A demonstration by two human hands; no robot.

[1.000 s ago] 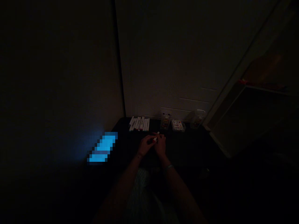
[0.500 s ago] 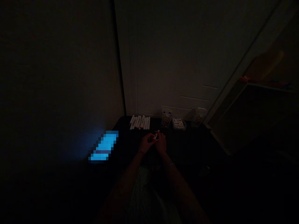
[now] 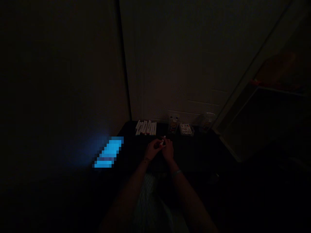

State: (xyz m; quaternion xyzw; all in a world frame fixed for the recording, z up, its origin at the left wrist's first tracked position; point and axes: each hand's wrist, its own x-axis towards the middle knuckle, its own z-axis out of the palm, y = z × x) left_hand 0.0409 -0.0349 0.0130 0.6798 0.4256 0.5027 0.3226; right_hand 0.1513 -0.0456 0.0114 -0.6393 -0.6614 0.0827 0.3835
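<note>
Both hands meet over the dark table [image 3: 194, 152] around one white marker [image 3: 162, 142] with a reddish end. My left hand [image 3: 152, 148] pinches it near its lower, reddish end. From the other side my right hand [image 3: 168, 149] has its fingers closed on the same marker, covering part of it. Beyond the hands, a row of white markers [image 3: 146, 128] lies side by side at the back left of the table. Dim light hides the finer detail of the fingers and any lettering.
A clear package [image 3: 173, 125] stands against the wall behind the hands. Beside it sits a case of several white markers [image 3: 186, 129]. Another clear package [image 3: 207, 122] stands farther right. At the left, a blurred bright blue screen [image 3: 108, 153] glows. Walls close off the back and left.
Both hands stay in nearly the same place, closed on the marker. The marker's reddish end shows more plainly now. The scene has become slightly dimmer.
</note>
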